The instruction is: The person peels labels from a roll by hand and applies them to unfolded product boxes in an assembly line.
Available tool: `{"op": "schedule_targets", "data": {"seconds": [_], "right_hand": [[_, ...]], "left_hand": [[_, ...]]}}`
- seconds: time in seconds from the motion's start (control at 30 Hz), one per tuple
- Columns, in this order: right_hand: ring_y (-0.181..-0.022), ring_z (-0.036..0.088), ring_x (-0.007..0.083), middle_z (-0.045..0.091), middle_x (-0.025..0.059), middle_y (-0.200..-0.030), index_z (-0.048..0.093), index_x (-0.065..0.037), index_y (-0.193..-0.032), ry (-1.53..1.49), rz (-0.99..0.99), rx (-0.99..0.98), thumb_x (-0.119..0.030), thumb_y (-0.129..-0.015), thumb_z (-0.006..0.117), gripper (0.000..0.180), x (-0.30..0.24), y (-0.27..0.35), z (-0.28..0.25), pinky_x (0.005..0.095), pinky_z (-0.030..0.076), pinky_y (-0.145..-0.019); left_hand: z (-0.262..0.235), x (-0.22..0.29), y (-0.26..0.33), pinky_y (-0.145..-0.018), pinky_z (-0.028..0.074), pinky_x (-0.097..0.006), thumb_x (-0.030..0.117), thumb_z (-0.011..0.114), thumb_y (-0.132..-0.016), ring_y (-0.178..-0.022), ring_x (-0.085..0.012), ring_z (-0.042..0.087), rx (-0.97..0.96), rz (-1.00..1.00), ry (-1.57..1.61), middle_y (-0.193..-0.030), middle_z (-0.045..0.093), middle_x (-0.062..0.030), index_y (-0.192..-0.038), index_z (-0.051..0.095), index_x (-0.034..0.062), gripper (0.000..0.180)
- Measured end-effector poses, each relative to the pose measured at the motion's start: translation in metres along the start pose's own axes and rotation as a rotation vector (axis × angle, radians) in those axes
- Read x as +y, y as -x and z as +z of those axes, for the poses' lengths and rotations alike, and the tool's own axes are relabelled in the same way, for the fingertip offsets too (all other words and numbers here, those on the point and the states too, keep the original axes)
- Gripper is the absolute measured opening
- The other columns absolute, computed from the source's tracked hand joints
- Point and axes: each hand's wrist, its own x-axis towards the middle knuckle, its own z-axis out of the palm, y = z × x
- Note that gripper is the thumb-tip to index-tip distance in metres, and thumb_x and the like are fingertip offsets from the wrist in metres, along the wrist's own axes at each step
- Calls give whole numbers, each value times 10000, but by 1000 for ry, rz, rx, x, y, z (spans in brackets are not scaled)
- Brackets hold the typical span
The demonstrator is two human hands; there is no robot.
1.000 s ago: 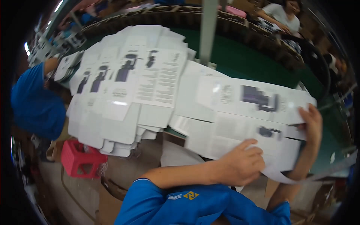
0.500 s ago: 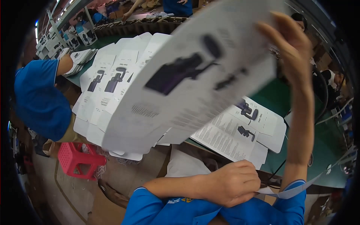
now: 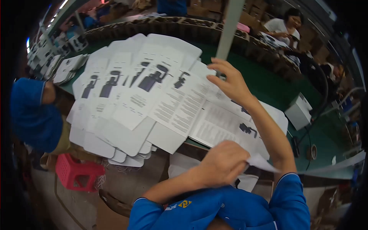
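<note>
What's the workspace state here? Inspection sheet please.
Surface: green table, mostly covered.
Job's things: fanned flat white printed carton blanks; printed sheets at the near edge.
Clutter: white box, tape roll, red stool on the floor.
Grippers: left hand pinches a sheet corner; right hand open above the blanks, holding nothing.
Cables: black cable near the tape roll.
Surroundings: co-worker in blue at left; seated person beyond.
</note>
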Motion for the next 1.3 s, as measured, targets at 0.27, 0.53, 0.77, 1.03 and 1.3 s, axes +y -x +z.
{"op": "schedule_targets", "data": {"seconds": [0.27, 0.53, 0.77, 1.03, 1.3], "right_hand": [[-989, 632, 159, 650, 162, -1215, 587, 80, -1266, -767, 515, 287, -131, -954, 584, 377, -4, 234, -69, 278, 496, -853], [-807, 587, 66, 665, 11, -916, 676, 22, -1069, -710, 624, 715, -67, -965, 651, 139, -18, 309, -68, 206, 480, -737], [-801, 615, 115, 664, 60, -963, 687, 14, -1053, -251, 428, 874, -3, -871, 735, 189, -16, 308, -66, 222, 499, -731], [-739, 621, 185, 649, 45, -904, 752, -74, -1046, 513, 98, 660, -27, -714, 831, 344, 0, 304, -78, 293, 471, -612], [-668, 596, 170, 635, 30, -827, 747, -63, -960, 579, -31, 549, -44, -697, 834, 278, 3, 300, -84, 284, 437, -568]], "left_hand": [[63, -47, -38, -635, 422, -491, 160, 540, -960, -709, -415, 575, 2, -348, 110, -715, 581, -208, -828, 575, 9, 204], [142, -38, -47, -670, 489, -412, 175, 601, -951, -702, -342, 618, -135, -444, 134, -716, 631, -159, -889, 635, -6, 195], [145, -34, -76, -681, 514, -241, 170, 700, -917, -738, -107, 677, -83, -530, 316, -825, 741, -104, -1044, 697, -29, 236], [149, -45, -77, -560, 420, -209, 214, 679, -950, -632, -27, 534, -72, -727, 405, -760, 722, -51, -1000, 681, -17, 237], [144, -50, -74, -620, 456, -220, 208, 674, -949, -686, -54, 585, -56, -689, 366, -766, 714, -71, -1001, 679, -21, 235]]}}
